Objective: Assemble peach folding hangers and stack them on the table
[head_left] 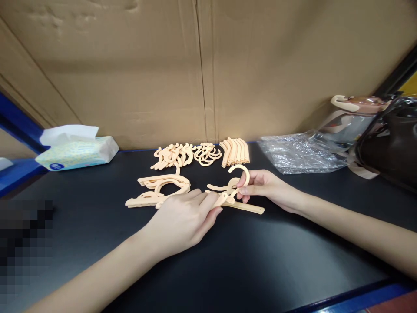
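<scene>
Low over the black table, my right hand pinches a peach-coloured plastic hanger hook between thumb and fingers, its curve pointing up. My left hand is closed on a hanger arm piece, whose holed end meets the base of the hook. Whether the two are joined I cannot tell. Beneath the hands lies a long hanger arm, partly covered. Folded hangers lie just left of my left hand, which hides part of them.
Along the back lie a pile of curved hanger parts, a pile of loose hooks and a row of hanger arms. A tissue pack sits at left. Clear plastic bag, bottle and dark bag stand right. Cardboard rises behind.
</scene>
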`<state>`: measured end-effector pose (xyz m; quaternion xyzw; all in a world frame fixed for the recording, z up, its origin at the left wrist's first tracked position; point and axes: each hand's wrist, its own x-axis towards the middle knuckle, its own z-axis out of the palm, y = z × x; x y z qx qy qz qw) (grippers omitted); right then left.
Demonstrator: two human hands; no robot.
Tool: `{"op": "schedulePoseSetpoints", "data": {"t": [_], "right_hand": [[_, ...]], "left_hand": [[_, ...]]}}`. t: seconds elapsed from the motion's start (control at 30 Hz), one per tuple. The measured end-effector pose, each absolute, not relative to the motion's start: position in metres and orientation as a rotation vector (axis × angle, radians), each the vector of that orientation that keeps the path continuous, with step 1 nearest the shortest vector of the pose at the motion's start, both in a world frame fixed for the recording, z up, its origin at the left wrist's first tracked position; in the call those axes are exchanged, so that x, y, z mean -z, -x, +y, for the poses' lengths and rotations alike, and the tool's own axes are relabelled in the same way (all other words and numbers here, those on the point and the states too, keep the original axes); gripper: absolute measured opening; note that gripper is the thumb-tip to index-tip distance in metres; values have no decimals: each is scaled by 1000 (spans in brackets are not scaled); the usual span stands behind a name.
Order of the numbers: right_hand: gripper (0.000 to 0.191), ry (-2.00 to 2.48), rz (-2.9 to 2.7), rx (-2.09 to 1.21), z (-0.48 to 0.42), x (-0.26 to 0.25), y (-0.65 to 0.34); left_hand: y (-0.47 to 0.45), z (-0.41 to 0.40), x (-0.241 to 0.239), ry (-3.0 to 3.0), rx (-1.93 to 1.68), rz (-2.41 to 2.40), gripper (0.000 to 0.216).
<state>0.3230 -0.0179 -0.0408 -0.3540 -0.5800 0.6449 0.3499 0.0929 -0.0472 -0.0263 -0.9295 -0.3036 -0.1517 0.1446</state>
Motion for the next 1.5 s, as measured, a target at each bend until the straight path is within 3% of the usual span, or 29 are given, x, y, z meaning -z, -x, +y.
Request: {"op": "schedulePoseSetpoints", "data": {"t": [0.43,1.5], "right_hand": [[8,792,-1519,-1717,-16,44,-331],[25,776,-1556,-1739,-16,42,-328]], "left_hand": [[-95,-48,25,2675,451,-775,22],[-98,-49,35,2783,527,-740,12]]}}
